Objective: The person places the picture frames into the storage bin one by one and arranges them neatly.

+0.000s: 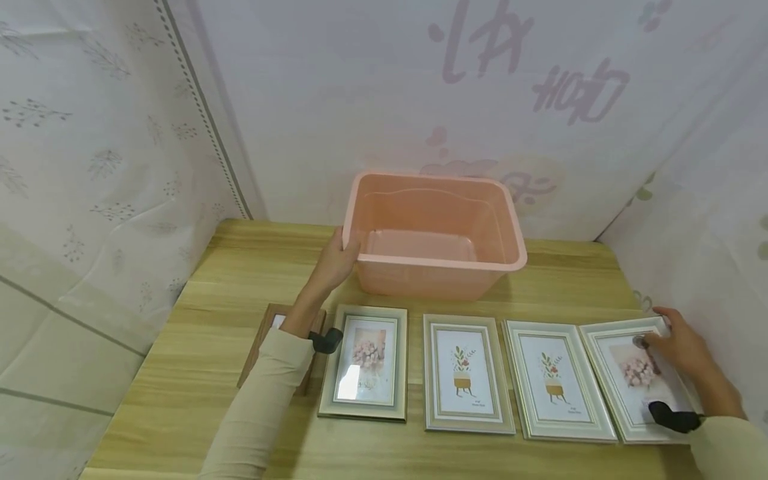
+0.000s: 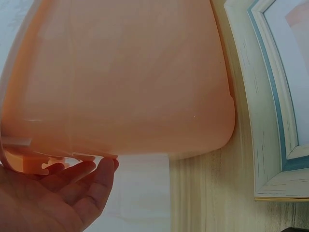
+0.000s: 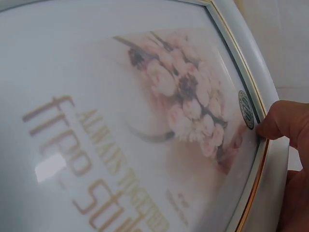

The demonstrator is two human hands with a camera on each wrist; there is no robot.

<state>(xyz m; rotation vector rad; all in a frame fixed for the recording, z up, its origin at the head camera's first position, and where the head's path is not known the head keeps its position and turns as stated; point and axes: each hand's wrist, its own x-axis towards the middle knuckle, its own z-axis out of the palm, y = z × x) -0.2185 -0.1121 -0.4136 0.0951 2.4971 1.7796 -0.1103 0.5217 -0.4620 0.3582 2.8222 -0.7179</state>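
One narrow wood-grain strip of tabletop (image 1: 540,293) parts the smooth peach bin (image 1: 420,280), its left rim gripped in the left hand's (image 1: 333,263) fingers, from rectangular frames (image 1: 465,373); the right hand's (image 1: 685,348) fingers pinch the rightmost frame's (image 1: 633,377) outer edge.

This looks like a small screened-off booth; whether it stands in a home, a studio or a shop cannot be told. A yellowish wood-grain bench (image 1: 240,267) fits between creased hangings: a white sheet with grey leaf sprigs (image 1: 108,133) at ten o'clock, a pale lilac sheet with mauve lettering (image 1: 336,100) at twelve, and a whitish sheet with green leaf prints (image 1: 720,220) at two. Pale rectangular picture frames (image 1: 469,380) and a peach-pink plastic tub (image 1: 432,280) are ordinary household goods.
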